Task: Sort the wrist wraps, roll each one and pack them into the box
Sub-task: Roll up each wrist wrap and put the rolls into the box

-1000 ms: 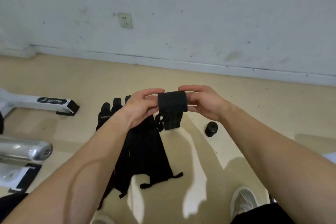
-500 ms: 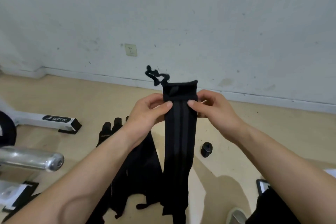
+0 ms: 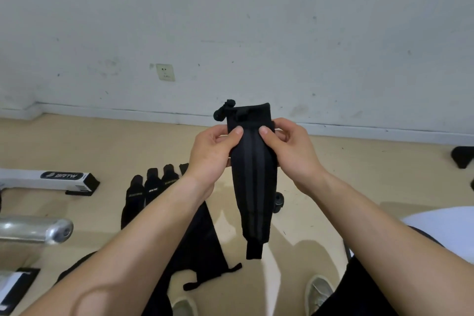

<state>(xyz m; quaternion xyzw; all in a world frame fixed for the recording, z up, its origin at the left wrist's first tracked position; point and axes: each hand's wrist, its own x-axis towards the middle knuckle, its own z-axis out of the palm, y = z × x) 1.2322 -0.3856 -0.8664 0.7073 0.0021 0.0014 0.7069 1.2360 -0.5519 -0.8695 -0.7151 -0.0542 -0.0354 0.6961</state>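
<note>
A black wrist wrap (image 3: 252,187) with two grey stripes hangs down lengthwise in front of me, its thumb loop (image 3: 223,110) bunched at the top left. My left hand (image 3: 214,152) pinches its left edge near the top and my right hand (image 3: 289,151) pinches the right edge, thumbs on the front. Several more black wraps (image 3: 151,188) lie side by side on the floor below my left forearm, partly hidden by it. One rolled black wrap (image 3: 278,202) sits on the floor just behind the hanging one. No box is in view.
A white and black machine foot marked BRTW (image 3: 51,179) and a chrome bar end (image 3: 38,229) sit at the left. A white wall with a socket (image 3: 165,72) stands ahead. My shoes (image 3: 318,290) are at the bottom. A dark object (image 3: 463,156) lies at the far right.
One second ago the wrap was bunched short between my hands; it then dropped open to full length. Now a shorter length hangs, with its tail end in view above the floor.
</note>
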